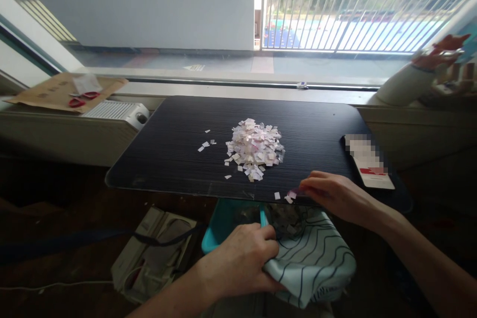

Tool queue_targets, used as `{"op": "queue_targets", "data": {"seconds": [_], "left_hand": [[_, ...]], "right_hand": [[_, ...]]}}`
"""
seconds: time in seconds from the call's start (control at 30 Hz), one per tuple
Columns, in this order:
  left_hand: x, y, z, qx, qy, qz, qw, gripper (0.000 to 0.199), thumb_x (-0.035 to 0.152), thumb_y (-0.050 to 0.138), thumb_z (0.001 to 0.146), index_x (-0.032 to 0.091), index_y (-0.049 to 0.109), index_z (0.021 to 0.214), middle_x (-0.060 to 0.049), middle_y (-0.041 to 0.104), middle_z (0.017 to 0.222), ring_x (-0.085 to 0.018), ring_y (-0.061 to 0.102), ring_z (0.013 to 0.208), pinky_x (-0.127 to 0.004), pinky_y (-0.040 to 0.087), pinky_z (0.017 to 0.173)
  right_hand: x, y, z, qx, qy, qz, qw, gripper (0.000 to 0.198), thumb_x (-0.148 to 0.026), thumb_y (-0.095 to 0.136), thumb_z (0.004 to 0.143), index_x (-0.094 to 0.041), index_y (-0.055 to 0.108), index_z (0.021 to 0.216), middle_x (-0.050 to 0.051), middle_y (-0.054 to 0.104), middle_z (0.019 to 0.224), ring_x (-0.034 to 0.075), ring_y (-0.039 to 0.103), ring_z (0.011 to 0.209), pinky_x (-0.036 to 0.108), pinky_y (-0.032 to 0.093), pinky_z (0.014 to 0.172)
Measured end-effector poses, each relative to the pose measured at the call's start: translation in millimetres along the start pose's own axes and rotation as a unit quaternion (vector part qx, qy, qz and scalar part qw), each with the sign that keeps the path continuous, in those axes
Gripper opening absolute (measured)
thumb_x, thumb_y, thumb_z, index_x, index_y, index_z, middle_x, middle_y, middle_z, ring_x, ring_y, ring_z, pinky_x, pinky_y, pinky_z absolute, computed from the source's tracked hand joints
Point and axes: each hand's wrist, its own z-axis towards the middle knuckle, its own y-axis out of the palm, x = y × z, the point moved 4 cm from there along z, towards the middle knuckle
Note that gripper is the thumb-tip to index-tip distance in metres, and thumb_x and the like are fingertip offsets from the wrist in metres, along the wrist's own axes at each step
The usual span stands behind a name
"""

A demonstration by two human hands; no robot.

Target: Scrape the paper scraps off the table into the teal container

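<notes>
A heap of small white and pinkish paper scraps (255, 146) lies on the dark tabletop (167, 159). At the table's front edge, my right hand (331, 194) is closed, fingertips pinching a thin purplish piece whose kind I cannot make out. Beside it lie a few loose paper bits (278, 196). Below the edge, my left hand (249, 253) wraps its fingers around the edge of a pale blue bag with dark wavy lines (316, 253), next to the rim of a turquoise bin (210, 238). More scraps show inside the bag's opening.
On the table's right lies a phone (368, 161). Red-handled scissors (84, 99) rest on brown paper (48, 92) at the left, by a white heater (119, 113). An open box (152, 253) stands on the floor. A window sill (223, 90) runs behind the table.
</notes>
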Motion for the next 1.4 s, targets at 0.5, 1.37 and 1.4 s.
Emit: {"op": "queue_targets", "data": {"seconds": [0.5, 1.37, 1.4], "left_hand": [[2, -2, 0, -0.012, -0.006, 0.011, 1.0, 0.034, 0.049, 0.073, 0.077, 0.017, 0.059, 0.074, -0.001, 0.06, 0.088, -0.019, 0.059, 0.076, -0.027, 0.044, 0.067], [16, 9, 11, -0.039, 0.043, 0.092, 0.994, 0.05, 0.067, 0.063, 0.079, 0.017, 0.066, 0.082, -0.004, 0.062, 0.086, -0.022, 0.06, 0.068, -0.031, 0.045, 0.056], [15, 9, 10, -0.036, 0.044, 0.09, 0.994, 0.05, 0.067, 0.063, 0.079, 0.017, 0.065, 0.082, -0.004, 0.062, 0.086, -0.022, 0.06, 0.068, -0.031, 0.045, 0.056]], "right_hand": [[-5, 3, 1, -0.03, -0.004, 0.027, 0.999, 0.024, -0.027, 0.046, 0.096, -0.023, 0.07, 0.096, 0.003, 0.062, 0.087, 0.014, 0.058, 0.073, 0.023, 0.043, 0.063], [-39, 18, 67, 0.036, 0.042, -0.025, 0.998, 0.021, -0.018, 0.046, 0.093, -0.017, 0.065, 0.102, 0.006, 0.069, 0.099, 0.019, 0.064, 0.083, 0.026, 0.042, 0.071], [-40, 19, 67, 0.028, 0.042, -0.035, 0.998, 0.021, -0.017, 0.046, 0.092, -0.017, 0.065, 0.101, 0.006, 0.069, 0.098, 0.02, 0.064, 0.083, 0.027, 0.042, 0.072]]}}
